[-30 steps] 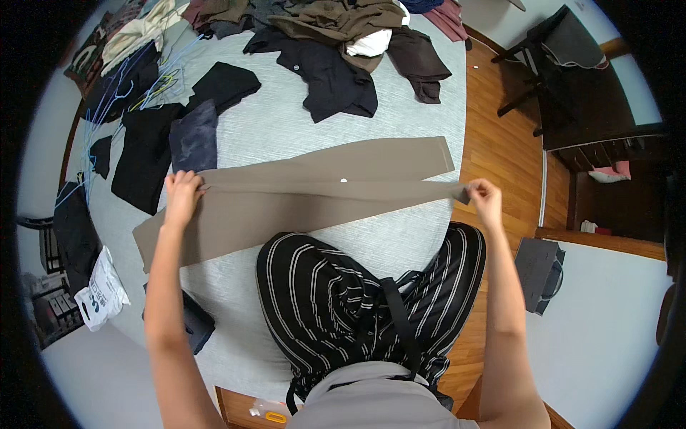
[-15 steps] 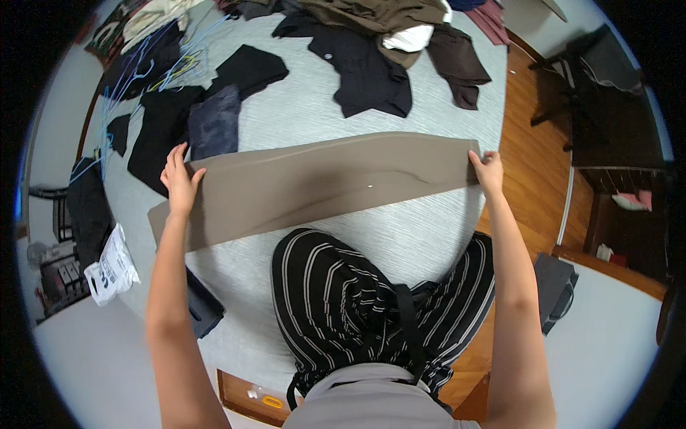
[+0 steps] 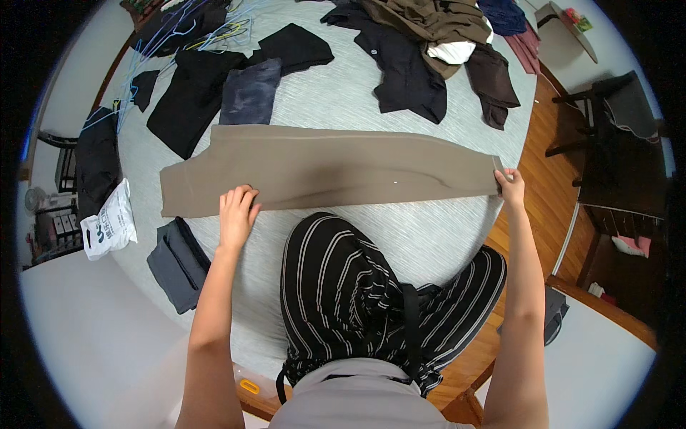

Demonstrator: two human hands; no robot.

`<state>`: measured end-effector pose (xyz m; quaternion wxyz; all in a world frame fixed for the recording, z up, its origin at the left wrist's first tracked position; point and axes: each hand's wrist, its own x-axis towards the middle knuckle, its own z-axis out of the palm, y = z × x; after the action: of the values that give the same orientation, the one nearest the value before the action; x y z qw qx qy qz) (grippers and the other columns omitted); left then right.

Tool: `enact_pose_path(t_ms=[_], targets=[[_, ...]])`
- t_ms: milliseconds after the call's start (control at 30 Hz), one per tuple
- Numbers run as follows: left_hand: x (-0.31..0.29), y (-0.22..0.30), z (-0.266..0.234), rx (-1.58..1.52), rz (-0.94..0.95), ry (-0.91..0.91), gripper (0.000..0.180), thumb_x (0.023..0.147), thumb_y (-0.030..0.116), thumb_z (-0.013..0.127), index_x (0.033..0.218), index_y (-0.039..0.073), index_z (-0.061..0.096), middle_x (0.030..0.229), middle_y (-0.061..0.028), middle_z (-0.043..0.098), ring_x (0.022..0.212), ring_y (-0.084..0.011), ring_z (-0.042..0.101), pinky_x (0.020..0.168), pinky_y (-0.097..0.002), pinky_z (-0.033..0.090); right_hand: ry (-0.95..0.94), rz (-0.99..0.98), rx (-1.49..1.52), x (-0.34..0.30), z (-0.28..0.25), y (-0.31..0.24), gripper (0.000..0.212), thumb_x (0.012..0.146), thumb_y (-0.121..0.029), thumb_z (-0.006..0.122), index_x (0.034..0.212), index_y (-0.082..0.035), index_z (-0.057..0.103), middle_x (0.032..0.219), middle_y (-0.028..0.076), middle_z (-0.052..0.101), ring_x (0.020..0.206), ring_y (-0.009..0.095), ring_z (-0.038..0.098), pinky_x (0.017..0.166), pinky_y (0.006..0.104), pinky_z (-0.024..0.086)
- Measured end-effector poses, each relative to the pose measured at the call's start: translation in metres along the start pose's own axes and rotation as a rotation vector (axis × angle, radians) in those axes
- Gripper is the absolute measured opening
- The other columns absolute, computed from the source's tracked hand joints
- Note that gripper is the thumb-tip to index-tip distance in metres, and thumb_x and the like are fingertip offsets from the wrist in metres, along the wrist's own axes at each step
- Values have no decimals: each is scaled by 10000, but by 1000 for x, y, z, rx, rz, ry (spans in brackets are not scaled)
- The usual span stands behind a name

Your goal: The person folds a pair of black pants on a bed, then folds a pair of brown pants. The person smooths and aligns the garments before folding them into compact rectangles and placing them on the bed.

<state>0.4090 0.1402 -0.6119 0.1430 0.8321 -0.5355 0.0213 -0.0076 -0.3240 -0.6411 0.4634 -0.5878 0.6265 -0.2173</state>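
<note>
A pair of taupe trousers [image 3: 343, 161], folded lengthwise, lies stretched out flat across the bed, waist end at left and leg ends at right. A small white mark and a few soft creases show on the fabric. At the right end, my right hand [image 3: 510, 188] pinches the hem between thumb and fingers. My left hand [image 3: 238, 213] rests on the near edge close to the waist end, fingers lying on the cloth and thumb apart. Folded dark grey trousers [image 3: 179, 264] lie near my left forearm.
Beyond the trousers lie black garments [image 3: 196, 96], a dark blue-grey folded piece [image 3: 250, 93], a black shirt [image 3: 407, 71] and a brown clothes pile [image 3: 429, 25]. Blue hangers [image 3: 186, 28] are tangled far left. A white plastic bag [image 3: 111, 225] sits at left, a dark chair [image 3: 614, 107] at right.
My left hand has let go of the far edge and come right and nearer, onto the near edge. The taupe trousers now lie flatter and straighter. My right hand keeps the hem.
</note>
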Motion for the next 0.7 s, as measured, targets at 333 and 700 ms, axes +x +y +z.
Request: enact_pose_path(t_ms=[333, 700], targets=[[0, -25, 16, -317, -236, 126, 85, 846, 106, 636, 864, 24, 646, 942, -84, 637, 877, -271, 580, 840, -350, 429, 4, -218, -30, 23, -6, 32, 182, 861, -95, 703, 786, -69, 539, 653, -21, 571, 559, 59, 470, 495, 234, 375], [4, 16, 14, -128, 82, 28, 308, 734, 65, 708, 1028, 57, 617, 1054, -78, 581, 967, -286, 536, 854, -382, 420, 345, -645, -517, -32, 16, 7, 416, 734, -215, 779, 1017, -27, 539, 1039, 155, 556, 959, 328, 535, 845, 414, 442]])
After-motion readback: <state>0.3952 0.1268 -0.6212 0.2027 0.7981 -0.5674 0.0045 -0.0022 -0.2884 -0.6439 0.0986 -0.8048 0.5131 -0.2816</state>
